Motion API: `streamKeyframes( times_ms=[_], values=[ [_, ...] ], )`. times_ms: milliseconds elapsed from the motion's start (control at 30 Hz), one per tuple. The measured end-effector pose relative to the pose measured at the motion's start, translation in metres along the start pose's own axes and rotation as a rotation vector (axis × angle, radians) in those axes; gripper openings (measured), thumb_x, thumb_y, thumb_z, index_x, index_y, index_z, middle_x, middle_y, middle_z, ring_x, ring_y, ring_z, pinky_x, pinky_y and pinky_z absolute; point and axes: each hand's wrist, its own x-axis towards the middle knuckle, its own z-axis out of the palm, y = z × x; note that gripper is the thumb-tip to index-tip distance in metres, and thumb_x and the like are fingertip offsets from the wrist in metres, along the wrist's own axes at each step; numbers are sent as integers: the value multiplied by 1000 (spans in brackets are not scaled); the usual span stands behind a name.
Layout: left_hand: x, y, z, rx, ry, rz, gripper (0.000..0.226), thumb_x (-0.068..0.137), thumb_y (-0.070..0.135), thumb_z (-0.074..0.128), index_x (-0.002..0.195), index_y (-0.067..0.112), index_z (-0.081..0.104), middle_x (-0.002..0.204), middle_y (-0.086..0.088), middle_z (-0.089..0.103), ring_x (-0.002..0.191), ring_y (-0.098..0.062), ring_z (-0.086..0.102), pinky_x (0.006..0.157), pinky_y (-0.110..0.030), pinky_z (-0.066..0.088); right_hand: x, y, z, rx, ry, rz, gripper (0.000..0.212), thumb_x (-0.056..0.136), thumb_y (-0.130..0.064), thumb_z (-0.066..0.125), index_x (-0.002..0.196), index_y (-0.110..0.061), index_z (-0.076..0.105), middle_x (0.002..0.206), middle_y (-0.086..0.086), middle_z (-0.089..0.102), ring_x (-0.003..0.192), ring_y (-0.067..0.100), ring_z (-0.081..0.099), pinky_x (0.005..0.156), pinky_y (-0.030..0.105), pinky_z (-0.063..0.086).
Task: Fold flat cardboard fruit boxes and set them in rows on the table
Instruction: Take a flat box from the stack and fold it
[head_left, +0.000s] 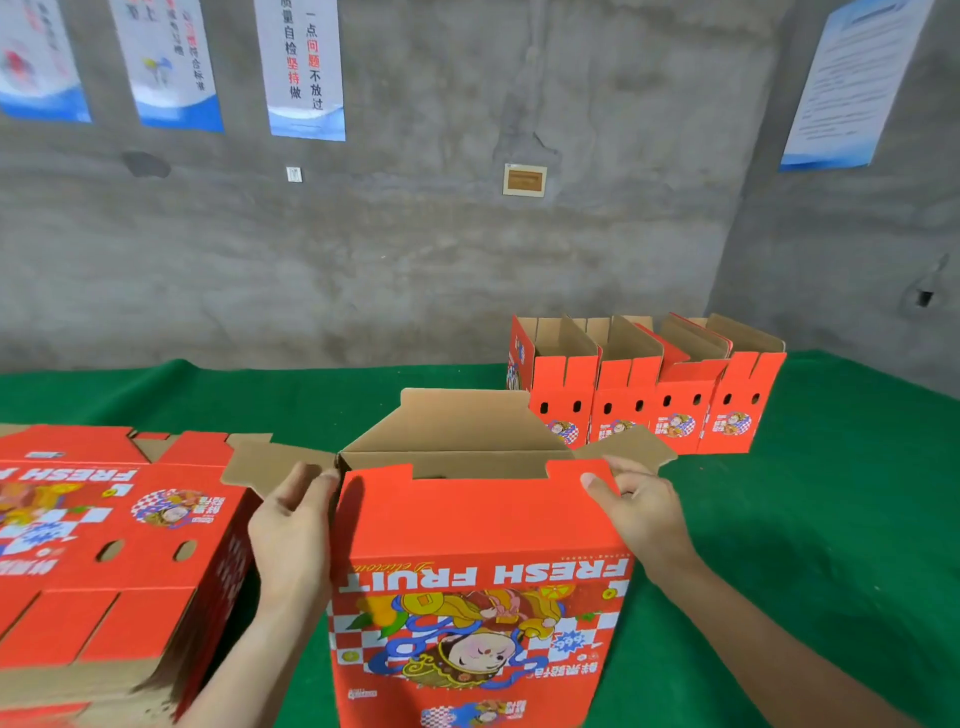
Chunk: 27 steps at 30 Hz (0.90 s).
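Rough grey concrete wall (467, 249) with hanging posters (304, 67), green-covered table (831, 493).

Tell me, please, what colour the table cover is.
The table cover is green, shown best in the head view.

Free green table (249, 400) runs between the flat stack (104, 545) (at left) and the folded row (649, 400) back right.

Box (478, 525) between left hand (291, 525) and right hand (641, 512): red, white lettering, blue-white checks, brown inside. Flat stack (119, 545) left of left hand: same red. Row of boxes (649, 389) beyond right hand: red, seemingly same checks. Cloth (805, 519): green.
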Motion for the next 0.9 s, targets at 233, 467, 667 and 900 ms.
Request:
streamKeyframes(
  times_ms=[233,467,667,900],
  values=[
    [-5,11,-15,513,-152,150,123,47,50,84,149,15,25,146,-6,43,125,-20,50,101,-43,46,5,2,4,-144,-7,-36,38,87,-24,68,100,11,66,119,2,56,132,13,42,95,22,31],
    [-4,23,-14,801,-227,299,120,54,37,89,150,12,21,147,-13,39,130,-26,44,102,-40,42,0,-8,0,-608,-35,-79,51,90,-41,59,133,-15,51,158,7,16,145,29,8,115,43,7],
    [-4,25,-12,831,-272,335,116,59,35,88,150,15,19,149,-12,35,133,-29,40,101,-42,42,10,-36,1,-897,-251,-615,57,79,-2,60,134,-15,51,159,8,17,147,32,11,117,46,1],
    [-4,24,-13,889,-282,396,113,57,30,90,148,12,25,143,-15,43,128,-28,44,98,-35,40,35,-47,36,-769,-591,-254,64,93,-60,37,145,-23,33,142,1,36,130,24,39,103,43,38]
  ],
)
